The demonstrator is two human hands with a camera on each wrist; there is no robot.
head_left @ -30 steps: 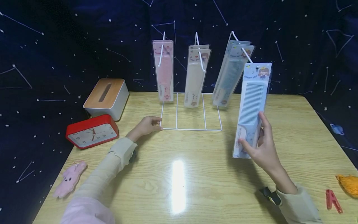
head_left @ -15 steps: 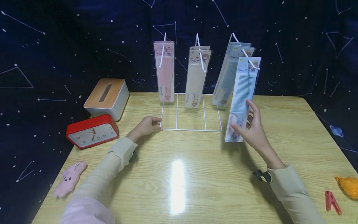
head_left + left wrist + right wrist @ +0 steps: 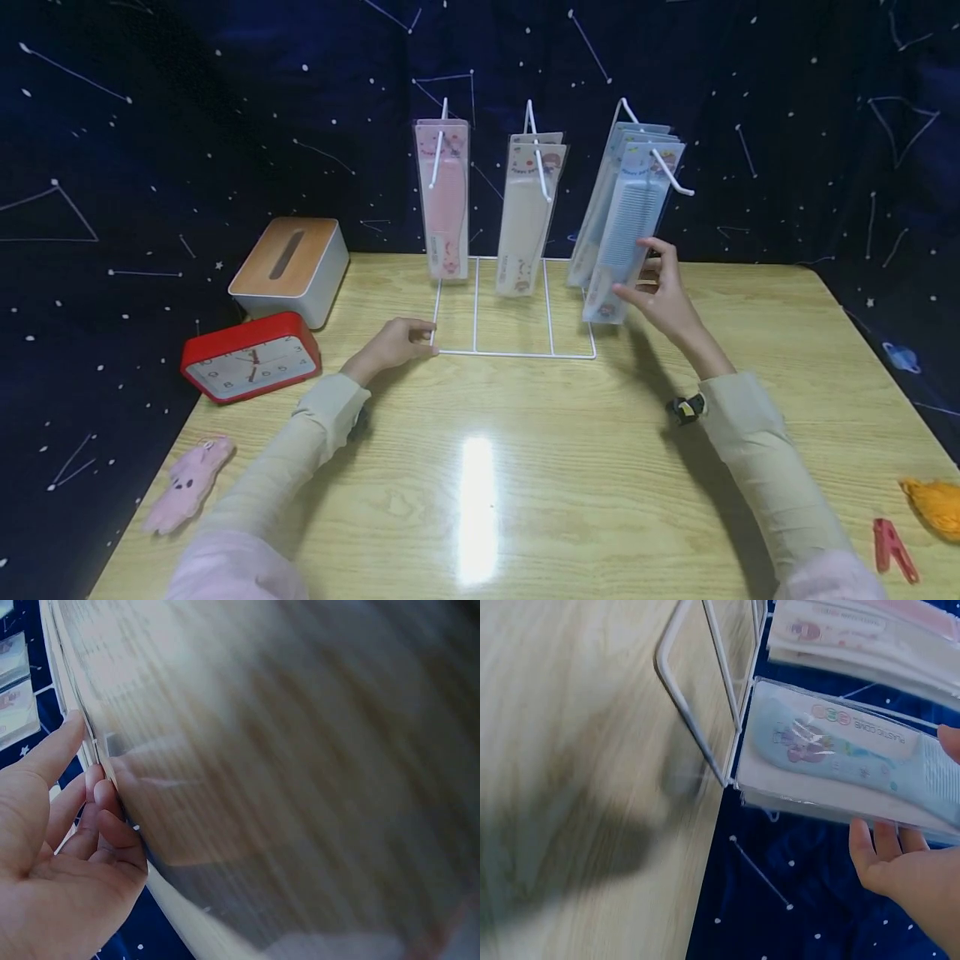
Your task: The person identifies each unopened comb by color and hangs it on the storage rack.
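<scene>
A white wire display rack stands on the table with three arms carrying packaged combs. My left hand pinches the front left corner of its base, thumb and fingers at the wire. My right hand holds a blue packaged comb by its side edges, near the lower half. That comb hangs on the right arm, in front of other blue combs. A pink comb pack hangs on the left arm and cream comb packs on the middle one. In the right wrist view the blue comb's handle shows through clear plastic.
Left of the rack stand a tissue box with a wooden lid and a red clock. A pink plush toy lies at the left edge. A red clip and an orange bundle lie at the right.
My right hand has moved the blue comb left and back, threading its hole over the right arm's tip and sliding it toward the other blue combs. The left hand stays at the base.
</scene>
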